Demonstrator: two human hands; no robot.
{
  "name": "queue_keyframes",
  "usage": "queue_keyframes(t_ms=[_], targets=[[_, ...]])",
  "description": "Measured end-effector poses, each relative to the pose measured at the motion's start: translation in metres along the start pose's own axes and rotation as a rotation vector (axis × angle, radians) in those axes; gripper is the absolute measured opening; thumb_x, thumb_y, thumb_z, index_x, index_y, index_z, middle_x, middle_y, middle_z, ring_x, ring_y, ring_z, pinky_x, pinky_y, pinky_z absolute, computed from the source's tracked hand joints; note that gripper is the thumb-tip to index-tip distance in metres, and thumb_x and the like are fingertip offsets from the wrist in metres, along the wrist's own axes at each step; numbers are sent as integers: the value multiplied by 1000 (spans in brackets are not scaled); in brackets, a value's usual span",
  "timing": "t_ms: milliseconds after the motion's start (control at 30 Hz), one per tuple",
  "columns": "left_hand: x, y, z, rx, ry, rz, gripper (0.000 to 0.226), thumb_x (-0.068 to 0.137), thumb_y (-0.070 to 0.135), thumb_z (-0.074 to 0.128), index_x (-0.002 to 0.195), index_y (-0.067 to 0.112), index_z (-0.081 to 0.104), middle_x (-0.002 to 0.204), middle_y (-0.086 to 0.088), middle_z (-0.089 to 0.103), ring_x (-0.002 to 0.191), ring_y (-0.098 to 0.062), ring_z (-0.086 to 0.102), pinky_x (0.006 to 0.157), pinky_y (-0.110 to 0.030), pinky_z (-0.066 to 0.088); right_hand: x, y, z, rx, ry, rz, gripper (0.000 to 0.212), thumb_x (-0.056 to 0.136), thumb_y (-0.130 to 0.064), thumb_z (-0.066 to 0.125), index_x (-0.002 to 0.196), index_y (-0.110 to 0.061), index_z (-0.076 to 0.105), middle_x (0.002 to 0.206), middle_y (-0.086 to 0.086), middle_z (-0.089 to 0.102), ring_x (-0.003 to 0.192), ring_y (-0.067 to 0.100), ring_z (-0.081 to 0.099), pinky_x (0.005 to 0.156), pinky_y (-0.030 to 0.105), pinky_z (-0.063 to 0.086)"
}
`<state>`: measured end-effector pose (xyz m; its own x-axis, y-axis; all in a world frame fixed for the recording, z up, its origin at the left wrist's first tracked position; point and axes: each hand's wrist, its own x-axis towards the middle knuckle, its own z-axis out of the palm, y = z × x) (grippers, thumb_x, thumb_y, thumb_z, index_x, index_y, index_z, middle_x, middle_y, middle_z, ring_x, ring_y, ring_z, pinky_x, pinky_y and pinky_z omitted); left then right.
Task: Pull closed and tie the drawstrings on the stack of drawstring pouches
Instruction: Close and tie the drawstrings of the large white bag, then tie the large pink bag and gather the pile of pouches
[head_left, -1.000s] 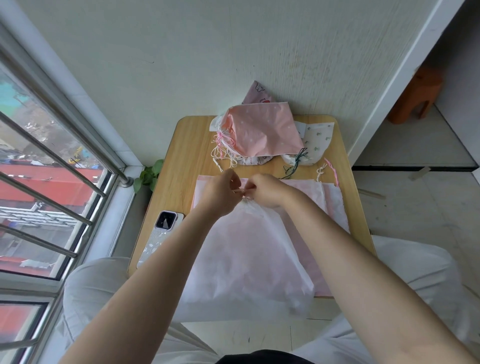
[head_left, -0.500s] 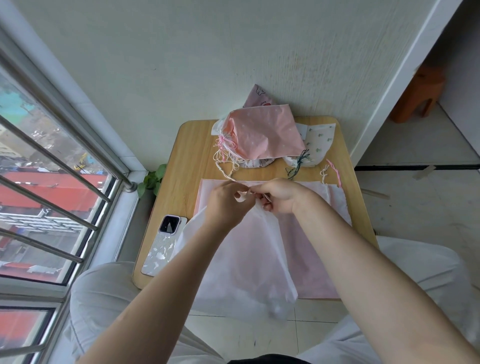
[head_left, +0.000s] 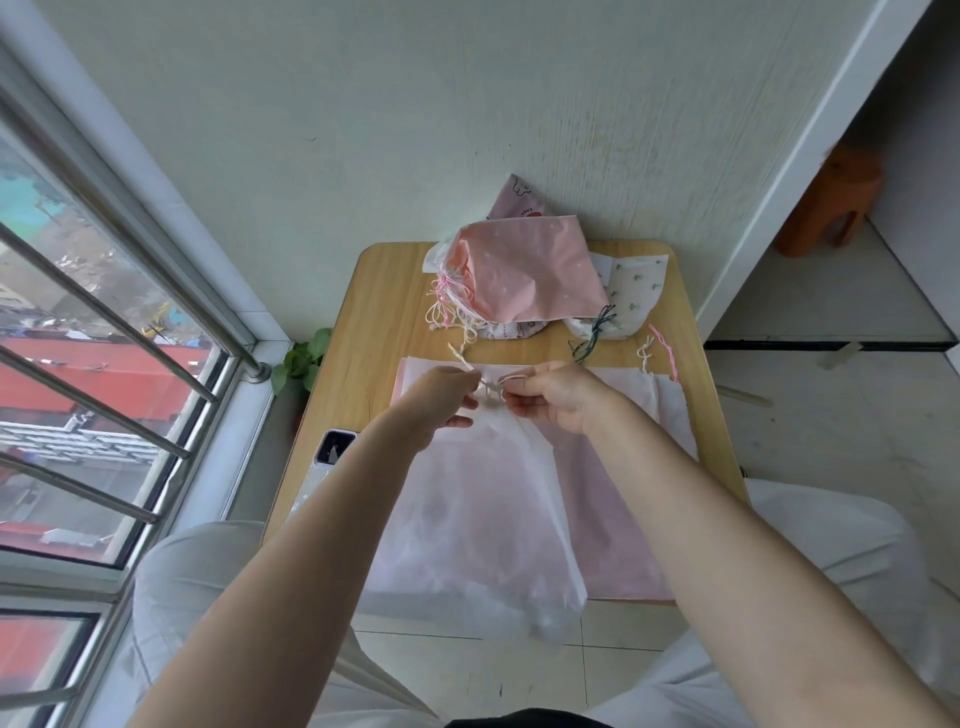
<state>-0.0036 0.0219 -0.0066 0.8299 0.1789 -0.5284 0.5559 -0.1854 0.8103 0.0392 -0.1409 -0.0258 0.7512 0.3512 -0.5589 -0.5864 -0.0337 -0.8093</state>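
Observation:
A white pouch (head_left: 483, 519) hangs over the table's near edge with its mouth gathered between my hands. My left hand (head_left: 441, 397) pinches one end of the pale drawstring (head_left: 488, 387). My right hand (head_left: 553, 397) pinches the other end, a short gap between the two hands. Under the white pouch lie flat pink and white pouches (head_left: 623, 467). At the back of the table a pile of cinched pouches is topped by a pink dotted one (head_left: 524, 270), its cords trailing left.
The small wooden table (head_left: 363, 332) stands against the wall. A phone (head_left: 324, 467) lies at its left edge beside my left forearm. A window with metal bars (head_left: 104, 364) is on the left. An orange stool (head_left: 831, 202) stands at the far right.
My hands have drawn slightly apart, pulling the drawstring taut above the pouch mouth. The white pouch hangs narrower and more bunched than a second ago.

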Motion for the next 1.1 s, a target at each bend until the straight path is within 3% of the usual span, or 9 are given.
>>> queue_keyframes(t_ms=[167,367,567,667,800,867,933,1000,1100], targets=[[6,-16,-11,862,194,210,35,100,32,43,94,5,65,108,-11,49,113,-28,43,88,-36,41,9,13,-14,-502,363,-89,6,85,-2,69,82,-7,69,74,8,69,62,18,64,59,29,57],[8,-20,-14,1155,248,135,46,95,51,47,112,14,69,141,-11,40,130,-27,38,90,-42,49,14,15,-15,-739,401,-179,6,86,-13,69,82,-10,71,88,8,71,86,25,67,81,38,58],[5,6,-9,1016,7,489,55,76,53,73,126,37,57,133,2,47,125,-23,38,103,-42,34,8,-13,-11,-731,285,-308,11,87,-6,65,88,-11,75,67,-3,66,54,8,57,55,20,46],[13,13,5,1144,-29,447,47,74,53,75,115,32,67,117,3,58,114,-20,47,86,-33,41,7,-29,-4,-669,242,-344,10,88,-12,66,90,-14,75,65,-4,65,55,12,57,54,24,47],[23,35,1,1063,69,323,34,80,49,72,90,16,73,89,1,68,83,-17,62,62,-28,44,-4,-57,-7,-772,224,-339,55,75,-61,72,110,-18,63,103,-11,62,97,13,59,78,30,48],[26,51,-10,985,155,308,34,82,46,70,73,14,67,72,2,63,71,-17,58,57,-27,40,-13,-76,-8,-1020,140,-184,59,66,-70,74,92,-21,56,90,-10,55,82,12,55,64,28,42],[33,67,-23,834,257,297,39,81,45,70,61,14,58,60,2,57,62,-18,54,56,-27,37,-10,-93,-6,-1318,115,-64,43,71,-54,79,76,-17,58,75,-3,55,66,16,53,56,26,38],[40,81,-33,669,346,305,41,82,44,68,58,15,53,56,3,52,57,-17,49,53,-25,33,-2,-109,1,-1487,246,-86,19,83,-24,71,96,-11,67,88,4,64,80,24,63,65,26,43],[57,98,-47,390,518,273,36,84,43,67,64,17,51,61,4,51,57,-12,48,50,-25,33,16,-129,9,-1465,609,-377,43,89,1,54,132,-7,50,107,10,65,97,31,64,63,31,40]])
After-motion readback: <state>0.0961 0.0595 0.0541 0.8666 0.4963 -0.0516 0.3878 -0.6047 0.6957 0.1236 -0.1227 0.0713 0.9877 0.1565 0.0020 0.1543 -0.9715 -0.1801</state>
